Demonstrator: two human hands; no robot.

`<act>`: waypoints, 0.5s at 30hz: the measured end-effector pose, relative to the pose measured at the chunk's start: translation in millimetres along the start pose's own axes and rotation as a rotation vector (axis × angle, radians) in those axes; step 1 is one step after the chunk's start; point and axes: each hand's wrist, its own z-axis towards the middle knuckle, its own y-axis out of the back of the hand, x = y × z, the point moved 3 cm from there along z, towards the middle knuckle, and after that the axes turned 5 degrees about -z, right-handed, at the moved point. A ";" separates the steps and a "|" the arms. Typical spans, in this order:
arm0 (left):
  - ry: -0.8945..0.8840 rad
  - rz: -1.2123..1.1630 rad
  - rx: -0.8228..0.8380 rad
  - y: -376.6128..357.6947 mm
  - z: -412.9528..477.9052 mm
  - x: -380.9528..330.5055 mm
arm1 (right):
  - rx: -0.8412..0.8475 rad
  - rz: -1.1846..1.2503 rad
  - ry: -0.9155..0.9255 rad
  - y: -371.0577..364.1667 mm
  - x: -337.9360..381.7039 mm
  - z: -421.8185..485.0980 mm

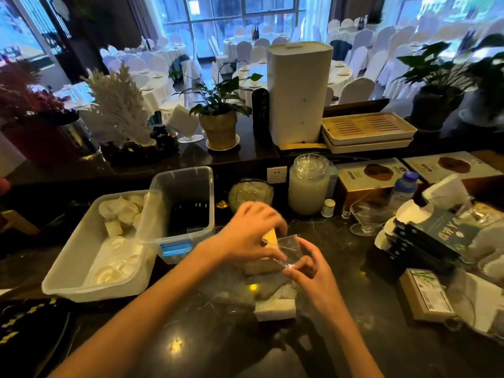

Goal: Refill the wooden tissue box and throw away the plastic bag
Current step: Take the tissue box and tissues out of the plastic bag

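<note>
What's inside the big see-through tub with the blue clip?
Something dark and slotted lies at the bottom of the clear tub. The tub's cloudy front wall hides its lower part, so I cannot tell what it is.

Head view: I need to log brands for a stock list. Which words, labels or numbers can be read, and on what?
Nothing can be quoted with confidence.
Dark green box at right: pale print, too blurred to read.
Two flat cartons behind the jar: small print, unreadable.
Brown box at lower right: white label, too small.
Black cylinder: faint marks, illegible.
</note>
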 end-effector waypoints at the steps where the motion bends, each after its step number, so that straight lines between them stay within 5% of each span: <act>1: -0.027 0.091 0.060 -9.1 0.2 -1.9 | 0.012 -0.015 0.011 -1.7 3.7 -0.8; 3: 0.011 -0.028 -0.030 -3.3 3.2 0.6 | 0.029 -0.051 0.034 -5.4 9.8 -3.0; 6: 0.223 -0.544 -0.333 14.7 2.3 13.4 | 0.012 0.014 0.034 -2.4 14.4 -4.8; 10: 0.271 -0.617 -0.124 7.0 -21.0 24.7 | 0.003 -0.015 0.043 10.0 16.7 -3.5; 15: 0.280 -0.450 -0.086 17.7 -35.8 49.1 | 0.115 0.045 -0.114 23.5 18.8 -4.2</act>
